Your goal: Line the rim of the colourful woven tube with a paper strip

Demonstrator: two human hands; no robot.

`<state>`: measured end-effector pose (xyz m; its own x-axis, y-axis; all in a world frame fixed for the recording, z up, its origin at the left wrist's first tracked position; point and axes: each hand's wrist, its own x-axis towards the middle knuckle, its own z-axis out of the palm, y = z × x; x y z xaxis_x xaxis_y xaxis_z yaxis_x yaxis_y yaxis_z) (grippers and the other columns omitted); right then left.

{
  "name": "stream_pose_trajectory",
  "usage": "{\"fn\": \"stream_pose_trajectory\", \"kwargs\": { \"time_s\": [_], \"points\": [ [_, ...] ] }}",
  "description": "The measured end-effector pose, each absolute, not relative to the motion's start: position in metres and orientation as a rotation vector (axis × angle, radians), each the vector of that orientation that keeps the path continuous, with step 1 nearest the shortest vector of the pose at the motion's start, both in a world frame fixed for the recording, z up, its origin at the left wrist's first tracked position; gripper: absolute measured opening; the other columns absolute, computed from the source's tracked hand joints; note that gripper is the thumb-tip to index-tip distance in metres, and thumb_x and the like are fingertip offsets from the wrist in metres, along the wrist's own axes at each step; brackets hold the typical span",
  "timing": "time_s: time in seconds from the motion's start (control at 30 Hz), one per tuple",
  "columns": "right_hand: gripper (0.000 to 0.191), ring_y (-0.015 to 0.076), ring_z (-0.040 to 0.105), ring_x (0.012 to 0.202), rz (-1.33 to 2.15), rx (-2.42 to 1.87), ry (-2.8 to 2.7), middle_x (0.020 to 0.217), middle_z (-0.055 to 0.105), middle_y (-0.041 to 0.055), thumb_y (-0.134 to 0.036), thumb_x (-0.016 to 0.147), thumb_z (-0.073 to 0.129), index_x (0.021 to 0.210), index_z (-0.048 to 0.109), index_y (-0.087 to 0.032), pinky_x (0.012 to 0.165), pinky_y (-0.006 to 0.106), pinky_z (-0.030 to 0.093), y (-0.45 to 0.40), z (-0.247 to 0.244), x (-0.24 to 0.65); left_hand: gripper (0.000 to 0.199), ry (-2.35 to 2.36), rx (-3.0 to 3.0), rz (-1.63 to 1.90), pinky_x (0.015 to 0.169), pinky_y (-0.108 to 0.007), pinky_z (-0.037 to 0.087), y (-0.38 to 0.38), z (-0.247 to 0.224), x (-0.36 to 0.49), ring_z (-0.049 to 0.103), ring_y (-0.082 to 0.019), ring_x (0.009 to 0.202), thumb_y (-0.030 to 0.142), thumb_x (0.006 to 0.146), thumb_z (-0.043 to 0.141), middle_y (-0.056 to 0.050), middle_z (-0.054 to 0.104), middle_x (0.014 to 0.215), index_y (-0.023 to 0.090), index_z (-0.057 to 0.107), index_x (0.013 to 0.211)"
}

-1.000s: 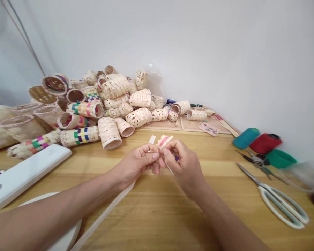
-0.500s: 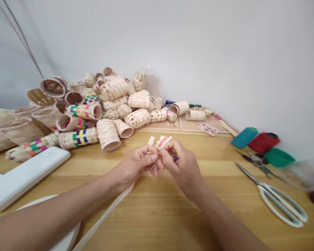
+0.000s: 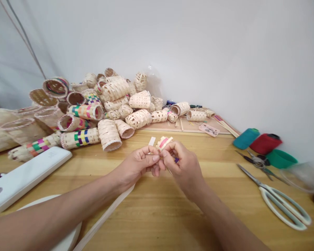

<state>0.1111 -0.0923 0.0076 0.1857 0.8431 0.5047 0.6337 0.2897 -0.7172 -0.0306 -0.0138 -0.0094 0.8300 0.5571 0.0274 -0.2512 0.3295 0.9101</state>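
Above the middle of the wooden table, my two hands meet at a small woven piece (image 3: 163, 142) of pale strips with a pink band. My left hand (image 3: 140, 163) is closed, its thumb and index finger pinching near the piece's lower side. The right hand (image 3: 183, 165) also pinches it, fingers curled, with a bit of purple showing among them. Most of the piece is hidden behind the fingers. A long pale flat strip (image 3: 106, 215) runs from beneath my left hand to the bottom edge, and a short pale end (image 3: 152, 141) sticks up behind the fingers.
A heap of woven baskets (image 3: 115, 89) fills the back left. A white oblong device (image 3: 32, 176) lies at left, beside a round white object (image 3: 72, 232) under my left forearm. At right are scissors (image 3: 274, 202), pliers (image 3: 259, 162) and thread spools (image 3: 265, 143).
The whole view has shifted slightly, with things appearing a little further right. Both hands keep nearly the same pinch on the woven piece.
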Motion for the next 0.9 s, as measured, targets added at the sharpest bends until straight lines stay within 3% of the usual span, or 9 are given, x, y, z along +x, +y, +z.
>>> {"fn": "stream_pose_trajectory", "kwargs": {
  "time_s": [0.53,0.9],
  "points": [
    [0.011,0.0086,0.054,0.051,0.297,-1.396,-1.502,0.058,0.059,-0.0069,-0.019,0.088,0.052,0.077,0.053,-0.021,0.051,0.018,0.039,-0.0933,0.0095,0.1089,0.022,0.303,1.121,0.546,0.059,-0.020,0.046,-0.0123,-0.0124,-0.0305,0.060,-0.010,0.057,0.029,0.082,0.070,-0.003,0.069,0.072,0.014,0.054,0.081],
    [0.014,0.0098,0.057,0.062,0.297,-1.408,-1.501,0.067,0.063,-0.0048,-0.023,0.091,0.053,0.077,0.057,-0.021,0.060,0.019,0.041,-0.0922,0.0065,0.1131,0.022,0.291,1.141,0.576,0.058,-0.022,0.047,-0.0129,-0.0131,-0.0294,0.060,-0.010,0.057,0.030,0.082,0.069,-0.002,0.069,0.072,0.014,0.054,0.083]
  ]
}}
